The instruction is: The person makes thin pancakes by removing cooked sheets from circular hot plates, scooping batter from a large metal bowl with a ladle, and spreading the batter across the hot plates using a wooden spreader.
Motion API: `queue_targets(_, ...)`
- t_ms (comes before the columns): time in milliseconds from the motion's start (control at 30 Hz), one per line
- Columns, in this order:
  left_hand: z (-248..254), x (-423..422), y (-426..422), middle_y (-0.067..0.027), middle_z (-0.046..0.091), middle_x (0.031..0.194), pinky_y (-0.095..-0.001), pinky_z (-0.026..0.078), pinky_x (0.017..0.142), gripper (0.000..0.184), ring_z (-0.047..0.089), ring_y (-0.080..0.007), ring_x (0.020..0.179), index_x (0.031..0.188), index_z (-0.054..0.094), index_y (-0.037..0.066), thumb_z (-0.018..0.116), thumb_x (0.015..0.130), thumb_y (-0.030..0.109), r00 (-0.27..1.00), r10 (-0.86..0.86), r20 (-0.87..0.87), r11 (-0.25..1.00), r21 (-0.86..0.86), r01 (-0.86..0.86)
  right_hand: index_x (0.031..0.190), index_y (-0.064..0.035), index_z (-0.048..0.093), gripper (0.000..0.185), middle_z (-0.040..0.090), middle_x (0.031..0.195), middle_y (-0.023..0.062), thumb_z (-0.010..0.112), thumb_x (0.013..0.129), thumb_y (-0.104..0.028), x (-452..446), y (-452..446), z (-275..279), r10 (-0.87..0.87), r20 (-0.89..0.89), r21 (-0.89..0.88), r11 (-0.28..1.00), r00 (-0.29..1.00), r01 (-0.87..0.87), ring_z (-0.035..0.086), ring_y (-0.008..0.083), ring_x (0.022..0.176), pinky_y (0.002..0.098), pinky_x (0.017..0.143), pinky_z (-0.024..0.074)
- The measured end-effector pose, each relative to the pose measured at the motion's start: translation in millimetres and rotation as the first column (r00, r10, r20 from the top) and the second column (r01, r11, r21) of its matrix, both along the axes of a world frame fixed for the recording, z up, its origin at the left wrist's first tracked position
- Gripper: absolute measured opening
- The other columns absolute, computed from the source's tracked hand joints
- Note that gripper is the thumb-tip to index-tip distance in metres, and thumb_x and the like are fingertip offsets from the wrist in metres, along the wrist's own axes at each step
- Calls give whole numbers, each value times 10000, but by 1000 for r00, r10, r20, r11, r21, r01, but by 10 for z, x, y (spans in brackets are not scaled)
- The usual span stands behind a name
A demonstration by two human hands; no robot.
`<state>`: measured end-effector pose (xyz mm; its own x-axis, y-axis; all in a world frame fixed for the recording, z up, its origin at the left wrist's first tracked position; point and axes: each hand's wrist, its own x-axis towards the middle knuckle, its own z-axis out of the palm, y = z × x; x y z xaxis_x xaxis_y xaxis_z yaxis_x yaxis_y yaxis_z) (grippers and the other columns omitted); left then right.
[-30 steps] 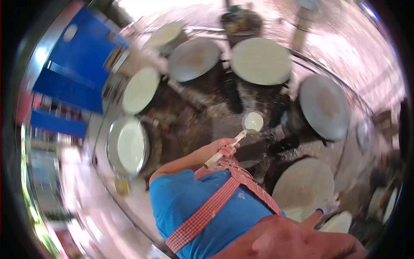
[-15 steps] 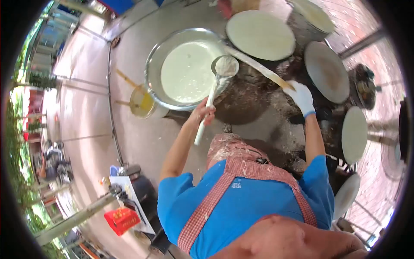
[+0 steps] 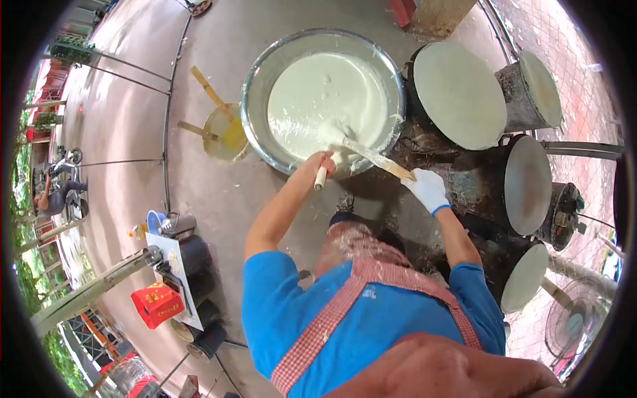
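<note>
A wide metal basin (image 3: 255, 142) holds thick white batter (image 3: 318, 99). My left hand (image 3: 317, 167), bare, is wrapped round the handle of a ladle (image 3: 320, 179) at the near rim; the ladle's bowl is hard to make out against the batter. In a white glove, my right hand (image 3: 428, 190) grips the bare end of a batter-coated wooden stick (image 3: 371, 156). The stick reaches over the right side of the basin, its far end in or just over the batter near the ladle.
Right of the basin stand several round griddles, among them a large pale one (image 3: 458, 96) and a greyer one (image 3: 529, 186). A bucket with yellow liquid (image 3: 225, 132) is on the left. A red box (image 3: 157, 305) lies on a white board at lower left. A fan (image 3: 574, 323) stands at far right.
The ladle, held up before with batter in its bowl, has come down into the basin. The stick has swung left from beside the griddles to over the batter. The view has shifted.
</note>
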<state>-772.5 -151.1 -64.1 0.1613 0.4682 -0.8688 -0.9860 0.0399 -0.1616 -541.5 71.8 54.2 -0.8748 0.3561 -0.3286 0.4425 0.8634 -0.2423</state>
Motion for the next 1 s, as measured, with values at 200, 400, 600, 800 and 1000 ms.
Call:
queue_targets(200,2549,-14,96,-37,402,549,-142,298,244,276,366,-41,353,1046,469,34,564,817,155,913,193,-359,948,307,-79,891,-55,595,320,613,732,173,596,776,-354,180,-206,838,-192,-516,-104,981,835,161,599,325,673,396,578,463)
queue_targets(400,4498,16,-36,51,277,533,-146,176,263,114,257,-20,367,865,396,170,503,869,210,501,282,-818,847,458,272,919,-2,601,297,610,805,205,630,773,-258,-469,211,1752,-18,-924,34,991,383,129,595,336,748,383,642,468)
queue_targets(600,3987,-387,-94,30,343,482,-212,230,255,136,307,-71,325,897,424,159,508,848,254,15,111,-994,989,112,101,913,8,609,301,603,695,74,656,758,-246,-652,223,1369,-502,-728,-647,729,466,-223,555,165,613,297,556,434)
queue_targets(800,2189,-467,-154,25,304,492,-185,238,292,305,270,-57,365,667,370,82,460,886,275,982,181,57,894,406,-189,888,-65,651,373,621,742,147,637,704,-389,-28,41,533,-406,-329,-462,856,853,230,607,254,723,341,621,444)
queue_targets(1000,1643,-416,-421,15,308,525,-158,217,266,77,252,-59,347,849,488,226,438,906,237,871,209,-444,796,595,113,946,-79,633,391,617,700,128,655,703,-385,157,-124,733,-442,-538,-475,862,718,176,608,238,611,331,582,456)
